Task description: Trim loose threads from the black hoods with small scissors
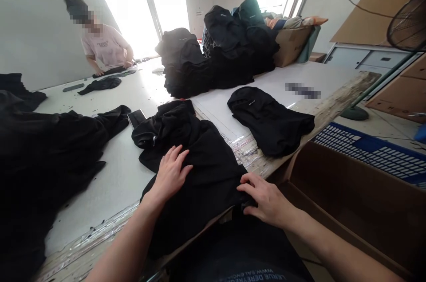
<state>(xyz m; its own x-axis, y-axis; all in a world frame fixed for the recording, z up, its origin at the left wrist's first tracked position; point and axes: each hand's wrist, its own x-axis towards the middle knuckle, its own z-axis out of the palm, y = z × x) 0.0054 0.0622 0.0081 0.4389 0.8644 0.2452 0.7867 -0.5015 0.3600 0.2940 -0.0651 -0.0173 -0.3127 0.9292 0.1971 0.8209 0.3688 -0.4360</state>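
A black cloth garment point(203, 158) lies spread and wrinkled at the table's near edge, its far end bunched up with a small white tag or thread. My left hand point(171, 173) rests on it with fingers stretched out and apart. At the garment's right edge, my right hand point(262, 195) has its fingers curled, with dark cloth between fingertips and thumb. To the right, a black hood-shaped garment point(266, 115) with a small pale logo lies flat on the table.
Tall stacks of dark garments point(216, 60) stand at the back. More black cloth point(43, 153) is heaped at left. A phone point(136, 119) lies by the garment. An open cardboard box point(353, 202) sits low at right, near a blue crate point(376, 151). Across the table stands another person point(106, 47).
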